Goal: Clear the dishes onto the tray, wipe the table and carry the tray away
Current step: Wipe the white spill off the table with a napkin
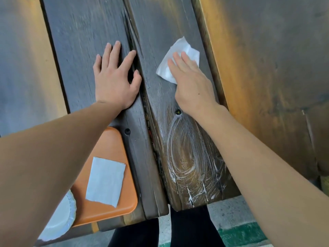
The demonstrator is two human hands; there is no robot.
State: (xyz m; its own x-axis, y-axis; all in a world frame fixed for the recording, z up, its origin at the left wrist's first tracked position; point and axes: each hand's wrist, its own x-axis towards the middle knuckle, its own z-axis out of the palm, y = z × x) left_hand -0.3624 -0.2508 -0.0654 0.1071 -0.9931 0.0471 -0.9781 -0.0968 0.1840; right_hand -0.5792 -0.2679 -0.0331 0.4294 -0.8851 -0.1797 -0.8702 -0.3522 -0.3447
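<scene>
My right hand [190,82] presses a white paper napkin [179,56] flat against the dark wooden table [85,50], fingers straight. My left hand [115,77] lies flat on the left plank with its fingers spread, holding nothing. An orange tray [110,145] sits at the table's near left corner, partly under my left forearm. On it lie a folded white napkin [106,181] and a white paper plate [62,220], the plate mostly hidden by my arm.
A deep crack [142,97] runs between the two planks. White swirl streaks [185,163] mark the near right plank. Wooden benches [267,68] flank the table on both sides. The table's near edge [195,207] is just above my dark trousers.
</scene>
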